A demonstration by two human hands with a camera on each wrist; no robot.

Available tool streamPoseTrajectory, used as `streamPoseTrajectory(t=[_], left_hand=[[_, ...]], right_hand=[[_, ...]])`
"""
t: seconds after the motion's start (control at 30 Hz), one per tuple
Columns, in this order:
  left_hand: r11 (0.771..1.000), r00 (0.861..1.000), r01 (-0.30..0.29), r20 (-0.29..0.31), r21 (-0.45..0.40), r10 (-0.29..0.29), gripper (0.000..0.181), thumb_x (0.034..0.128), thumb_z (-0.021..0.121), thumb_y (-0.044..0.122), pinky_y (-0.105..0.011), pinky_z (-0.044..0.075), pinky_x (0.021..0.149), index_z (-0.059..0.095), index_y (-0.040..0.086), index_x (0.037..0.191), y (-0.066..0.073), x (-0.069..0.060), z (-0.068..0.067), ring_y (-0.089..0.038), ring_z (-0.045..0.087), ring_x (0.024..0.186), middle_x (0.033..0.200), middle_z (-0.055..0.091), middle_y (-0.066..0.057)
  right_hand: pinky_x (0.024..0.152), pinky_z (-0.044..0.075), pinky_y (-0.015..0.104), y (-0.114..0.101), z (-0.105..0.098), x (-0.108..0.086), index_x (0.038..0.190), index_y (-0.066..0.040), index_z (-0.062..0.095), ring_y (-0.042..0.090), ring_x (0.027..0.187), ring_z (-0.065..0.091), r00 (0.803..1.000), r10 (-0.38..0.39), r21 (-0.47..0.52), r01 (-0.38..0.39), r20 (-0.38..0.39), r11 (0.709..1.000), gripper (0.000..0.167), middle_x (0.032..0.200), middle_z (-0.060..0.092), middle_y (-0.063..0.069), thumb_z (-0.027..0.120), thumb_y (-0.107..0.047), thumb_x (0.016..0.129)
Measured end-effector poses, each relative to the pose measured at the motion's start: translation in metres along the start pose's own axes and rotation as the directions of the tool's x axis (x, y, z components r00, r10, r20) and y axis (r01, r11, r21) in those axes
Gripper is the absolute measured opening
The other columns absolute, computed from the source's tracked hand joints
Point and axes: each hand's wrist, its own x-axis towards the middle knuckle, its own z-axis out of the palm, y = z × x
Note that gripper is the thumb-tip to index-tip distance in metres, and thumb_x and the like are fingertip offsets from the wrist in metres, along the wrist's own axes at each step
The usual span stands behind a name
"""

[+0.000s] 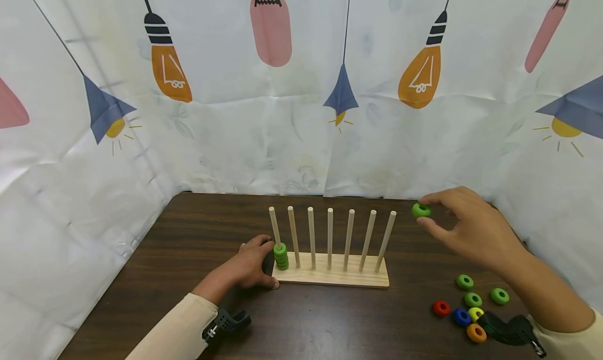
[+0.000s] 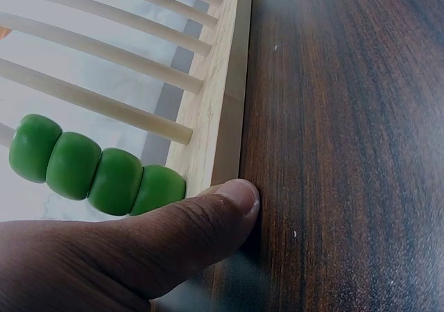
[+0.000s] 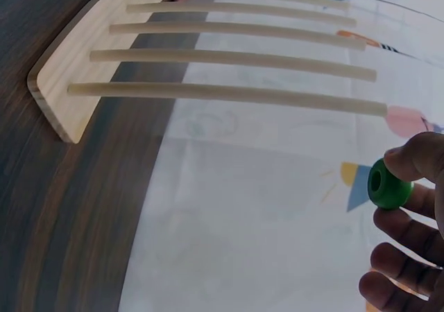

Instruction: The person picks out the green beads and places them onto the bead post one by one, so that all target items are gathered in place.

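A pale wooden peg board [image 1: 330, 277] with several upright pegs stands on the table. Several green beads [image 1: 281, 256] are stacked on its leftmost peg; the left wrist view shows these green beads [image 2: 114, 180] close up. My left hand [image 1: 252, 263] grips the board's left end, its thumb [image 2: 208, 222] pressed against the front edge; the other fingers are partly hidden. To the right of the rightmost peg [image 1: 386, 239], my right hand [image 1: 476, 229] pinches one green bead [image 1: 421, 210] above the table. In the right wrist view, the hole of this bead [image 3: 392, 187] shows.
Loose beads lie at the table's right: green ones [image 1: 465, 282], a red one [image 1: 442, 308], a blue one [image 1: 462, 317], a yellow one [image 1: 476, 314] and an orange one [image 1: 476, 333]. A printed white curtain [image 1: 226, 140] hangs behind the dark wooden table [image 1: 198, 229].
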Motion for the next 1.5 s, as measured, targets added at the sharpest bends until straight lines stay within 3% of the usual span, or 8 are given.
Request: streamPoseTrajectory(t=[0.2,0.57,1.0,1.5], left_hand=[[1.000,1.000,0.000,0.002,0.000,0.000,0.092,0.0708,0.096,0.037,-0.068,0.026,0.112,0.052,0.002,0.144,-0.001,0.000,0.000,-0.047,0.036,0.142,0.154,0.037,-0.025],[1.000,1.000,-0.010,-0.007,-0.001,0.010,0.092,0.0702,0.096,0.038,-0.071,0.025,0.111,0.052,0.002,0.143,-0.002,0.000,0.000,-0.047,0.036,0.141,0.153,0.038,-0.025],[1.000,1.000,0.001,0.001,0.000,-0.001,0.092,0.0714,0.095,0.038,-0.067,0.026,0.112,0.052,0.002,0.145,-0.001,-0.001,0.000,-0.047,0.035,0.142,0.154,0.037,-0.025],[1.000,1.000,0.000,-0.004,-0.013,0.000,0.092,0.0705,0.096,0.036,-0.069,0.024,0.112,0.052,0.002,0.144,-0.001,0.000,0.001,-0.047,0.035,0.142,0.154,0.037,-0.025]], right_hand=[[0.073,0.051,0.041,-0.004,0.001,0.003,0.114,-0.015,0.073,0.019,0.098,0.061,0.999,-0.035,0.012,0.035,-0.012,0.999,0.040,0.112,0.071,-0.002,0.090,-0.015,0.078],[0.075,0.044,0.025,-0.012,0.002,0.010,0.113,-0.017,0.073,0.014,0.097,0.059,0.995,-0.083,0.043,0.085,-0.054,0.995,0.040,0.109,0.071,-0.006,0.089,-0.012,0.077],[0.080,0.045,0.027,-0.019,0.005,0.018,0.111,-0.015,0.073,0.020,0.103,0.062,0.988,-0.129,0.068,0.135,-0.082,0.988,0.039,0.107,0.072,-0.004,0.089,-0.010,0.076],[0.079,0.047,0.028,-0.029,0.010,0.025,0.111,-0.017,0.073,0.015,0.103,0.061,0.990,-0.131,0.090,0.136,-0.061,0.987,0.034,0.108,0.071,-0.008,0.087,-0.013,0.080]])
